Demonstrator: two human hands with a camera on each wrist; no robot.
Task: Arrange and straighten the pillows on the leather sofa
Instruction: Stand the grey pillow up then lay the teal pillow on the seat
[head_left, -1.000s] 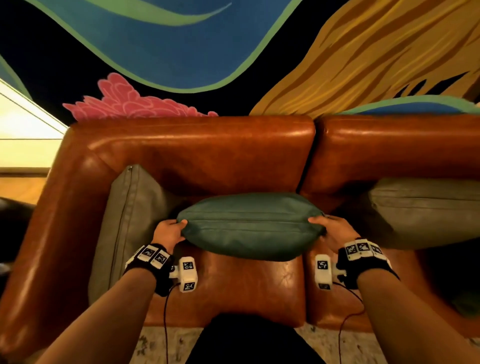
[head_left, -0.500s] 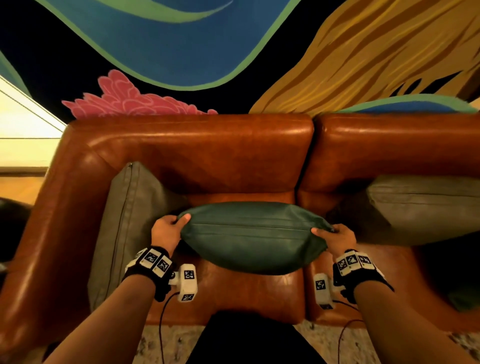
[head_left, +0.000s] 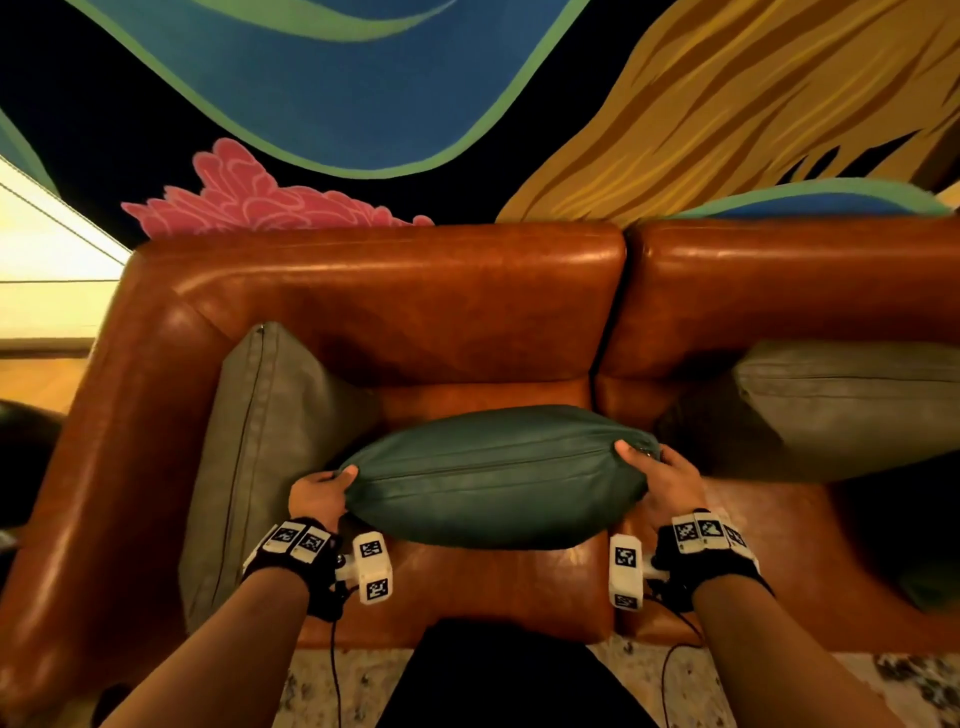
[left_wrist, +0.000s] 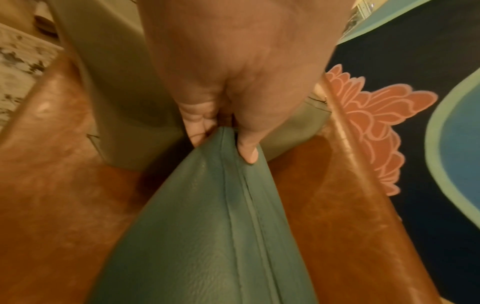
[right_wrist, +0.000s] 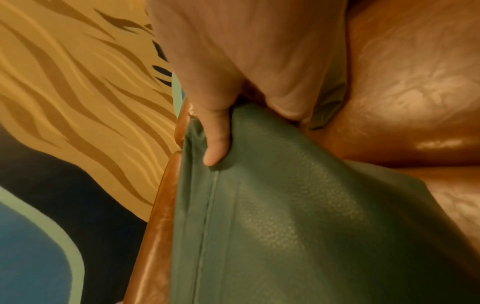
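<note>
A dark green leather pillow (head_left: 493, 475) is held edge-up over the seat of the brown leather sofa (head_left: 405, 306). My left hand (head_left: 319, 493) pinches its left corner, thumb on top; the wrist view shows that left hand (left_wrist: 226, 131) clamped round the seam of the green pillow (left_wrist: 221, 236). At the other corner my right hand (head_left: 657, 478) grips, with its thumb pressed into the leather; the right hand (right_wrist: 233, 115) shows the same hold on the green pillow (right_wrist: 298, 226). A grey pillow (head_left: 260, 431) leans in the left corner. Another grey pillow (head_left: 852, 400) lies against the right backrest.
A painted mural wall (head_left: 467, 104) rises right behind the sofa back. The sofa's left armrest (head_left: 88, 493) borders a lit wooden floor (head_left: 41, 374). A speckled rug (head_left: 727, 686) lies in front of the sofa, by my legs.
Both hands have drawn the green pillow down and toward me, away from the backrest, so a strip of seat shows behind it. The grey pillows have not moved.
</note>
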